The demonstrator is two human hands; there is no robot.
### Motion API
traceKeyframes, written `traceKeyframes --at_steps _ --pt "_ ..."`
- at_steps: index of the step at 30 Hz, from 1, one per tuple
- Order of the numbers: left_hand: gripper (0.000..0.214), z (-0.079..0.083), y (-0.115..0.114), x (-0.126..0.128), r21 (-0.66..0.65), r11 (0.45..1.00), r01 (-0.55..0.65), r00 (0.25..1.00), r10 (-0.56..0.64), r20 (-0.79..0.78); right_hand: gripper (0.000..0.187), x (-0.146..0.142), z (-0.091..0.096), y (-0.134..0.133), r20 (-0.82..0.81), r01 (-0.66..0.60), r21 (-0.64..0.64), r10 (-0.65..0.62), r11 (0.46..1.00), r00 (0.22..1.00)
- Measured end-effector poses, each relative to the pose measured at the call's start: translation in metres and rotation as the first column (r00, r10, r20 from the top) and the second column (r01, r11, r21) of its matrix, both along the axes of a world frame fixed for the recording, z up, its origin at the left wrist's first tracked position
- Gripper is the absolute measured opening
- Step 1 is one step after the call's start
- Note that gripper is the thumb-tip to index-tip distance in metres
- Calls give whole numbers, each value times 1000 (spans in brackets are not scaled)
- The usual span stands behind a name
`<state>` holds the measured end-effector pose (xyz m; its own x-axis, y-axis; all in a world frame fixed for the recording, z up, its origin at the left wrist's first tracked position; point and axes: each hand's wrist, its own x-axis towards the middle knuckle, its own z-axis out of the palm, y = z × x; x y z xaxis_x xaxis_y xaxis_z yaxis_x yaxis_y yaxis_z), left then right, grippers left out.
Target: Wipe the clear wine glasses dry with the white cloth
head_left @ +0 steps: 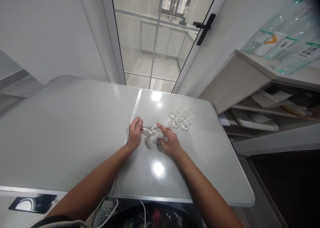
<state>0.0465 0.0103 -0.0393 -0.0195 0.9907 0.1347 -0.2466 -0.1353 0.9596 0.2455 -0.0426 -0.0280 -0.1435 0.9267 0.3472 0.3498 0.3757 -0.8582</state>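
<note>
My left hand (135, 133) is closed in a pinch on the handle end of a small clear spoon (147, 128) near the middle of the grey table (75, 128). My right hand (169, 140) presses a crumpled white cloth (151, 138) around the spoon's other end, fingers curled on the cloth with the forefinger stretched along it. Just beyond the right hand lie several more clear plastic spoons (183, 118) in a loose heap on the table.
A metal seam (135, 108) splits the table top down the middle. A glass door (155, 38) with a black handle (203, 27) stands behind. At right, a shelf unit (262, 98) holds papers, with water bottles (285, 38) on top. A phone (32, 203) lies at lower left.
</note>
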Motion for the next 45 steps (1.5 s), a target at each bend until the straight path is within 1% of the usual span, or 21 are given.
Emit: traceKeyframes --at_steps 2,4,7,9,11,14,17,19,22,24,26,29,31,32,33,35,37,39,40,42,45 --pt "31 1 1 -1 10 1000 5 1000 -5 4 66 -1 -1 1 -31 5 -12 -5 1000 999" --pt "31 3 0 -2 57 998 4 999 -1 -50 72 -5 -1 4 -244 -3 -140 -31 990 969" --pt "30 7 -3 -3 195 981 16 975 28 -223 71 -11 0 8 -576 -63 -352 -163 934 801" --pt "29 8 -4 -2 239 971 16 957 54 -284 66 -13 1 9 -640 -96 -399 -202 912 741" --pt "29 6 -4 0 194 981 -13 966 63 -251 67 -12 2 8 -589 -100 -366 -147 925 795" --pt "29 2 -2 2 77 996 -36 991 45 -127 69 -6 2 2 -305 -19 -192 -41 981 951" --pt "30 1 -1 1 46 999 -17 998 20 -66 56 -4 0 -1 -87 42 -10 -43 999 995" --pt "29 4 -1 -1 76 997 -6 996 13 -83 52 -7 0 1 -171 75 -54 -83 996 982" --pt "28 8 -3 -2 163 986 25 980 8 -197 42 -13 2 7 -444 65 -292 -196 954 875" --pt "28 9 -4 -1 167 986 29 967 14 -253 37 -15 5 10 -515 22 -362 -220 932 829" --pt "27 7 -3 0 107 994 -16 973 40 -227 41 -13 8 9 -457 11 -304 -156 953 876" --pt "28 6 0 0 -2 997 -74 992 73 -106 55 -7 10 4 -163 3 -82 -16 997 986" --pt "29 6 1 -1 -26 997 -75 996 74 -53 57 -6 9 0 29 -55 45 53 997 998" --pt "29 8 1 -1 -20 997 -74 996 73 -43 55 -6 8 -1 63 -68 68 63 995 996" --pt "29 9 1 -2 -2 997 -72 996 72 -43 53 -8 7 -1 33 -53 57 51 997 998" --pt "28 12 -2 -2 66 997 -51 996 55 -68 48 -12 4 0 -184 29 -69 -41 997 982" --pt "29 14 -4 -2 140 990 -2 993 18 -114 41 -17 3 4 -436 64 -269 -181 961 882" --pt "30 14 -6 0 175 984 28 987 0 -161 37 -19 4 8 -560 11 -383 -242 924 792" --pt "31 13 -6 0 173 985 18 986 11 -169 37 -19 4 9 -570 -9 -391 -235 920 787" --pt "32 11 -5 2 140 989 -39 987 60 -149 42 -17 5 8 -502 -2 -326 -172 945 848" --pt "34 9 -1 2 72 990 -119 991 123 -59 56 -12 6 4 -184 14 -82 -29 997 982"
